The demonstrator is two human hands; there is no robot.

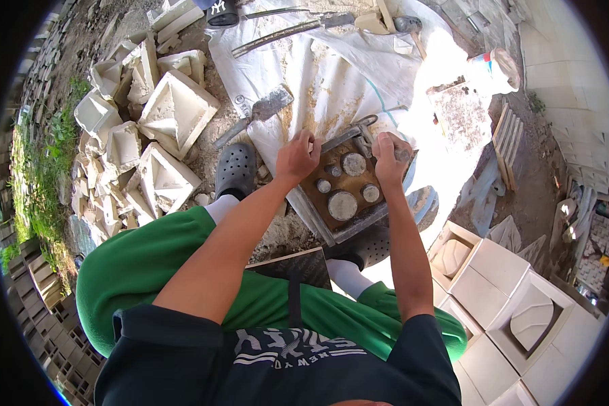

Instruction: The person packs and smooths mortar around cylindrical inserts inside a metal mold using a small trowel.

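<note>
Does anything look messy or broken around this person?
Yes: the pale blocks on the left lie in a jumbled heap, some apparently broken, unlike the neat blocks at lower right. Sandy grit also litters the white sheet beyond the dark-rimmed tray.

two hands (390, 161), one square frame (361, 231), five round grey discs (342, 206), two grey clogs (236, 169), one bucket (505, 71)

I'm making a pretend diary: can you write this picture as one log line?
left hand: near left side of frame | right hand: near its right side | inside frame: round grey discs
</note>
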